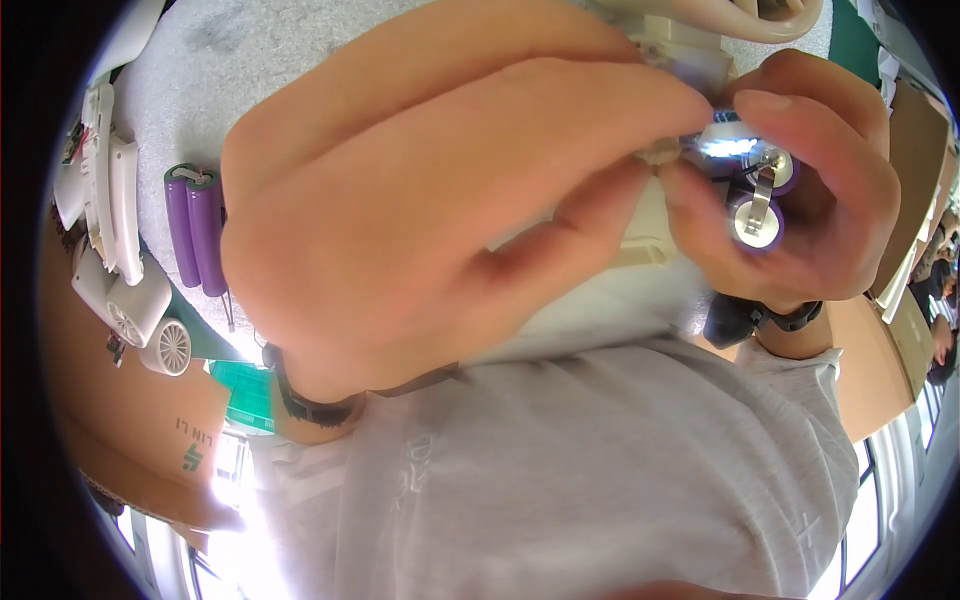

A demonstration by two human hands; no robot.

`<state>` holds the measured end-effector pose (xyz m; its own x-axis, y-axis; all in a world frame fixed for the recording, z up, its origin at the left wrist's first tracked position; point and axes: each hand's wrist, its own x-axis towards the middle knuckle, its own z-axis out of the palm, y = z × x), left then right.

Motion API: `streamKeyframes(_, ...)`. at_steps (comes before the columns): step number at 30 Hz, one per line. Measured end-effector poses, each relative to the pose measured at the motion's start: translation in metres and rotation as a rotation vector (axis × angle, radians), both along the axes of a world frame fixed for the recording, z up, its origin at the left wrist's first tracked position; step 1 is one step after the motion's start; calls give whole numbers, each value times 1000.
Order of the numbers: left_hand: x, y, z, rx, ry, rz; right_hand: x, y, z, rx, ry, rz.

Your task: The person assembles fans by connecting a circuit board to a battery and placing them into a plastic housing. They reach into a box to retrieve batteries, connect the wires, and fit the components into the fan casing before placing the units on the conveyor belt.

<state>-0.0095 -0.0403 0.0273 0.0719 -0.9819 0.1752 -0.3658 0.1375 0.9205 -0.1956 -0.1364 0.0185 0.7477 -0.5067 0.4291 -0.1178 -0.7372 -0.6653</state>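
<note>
Batt. pair (193,230) – L of L hand (430,220) (on mat (190,110)).

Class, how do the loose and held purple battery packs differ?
The loose pack lies on the grey surface; the held pack is in the right hand. The loose pack shows long purple sides; the held pack mainly round, pale ends. Both pair purple-wrapped cells.

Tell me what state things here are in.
Left hand: fingers bent, grip unclear
Right hand: curled around held purple cells
Held purple cells: ends bridged by metal strip
Other purple pair: side by side, unheld
Round white part: unheld, slotted face showing
</note>
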Motion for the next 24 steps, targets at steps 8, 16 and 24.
streamKeyframes(8,-3,-5,15,32,-149,19,0,-8,5,-161,73,55)
streamKeyframes(16,-3,-9,2,-110,-232,-22,-2,-15,6,-252,128,85)
streamKeyframes(24,0,-10,-8,-243,-219,-65,-8,-8,8,-78,169,-44)
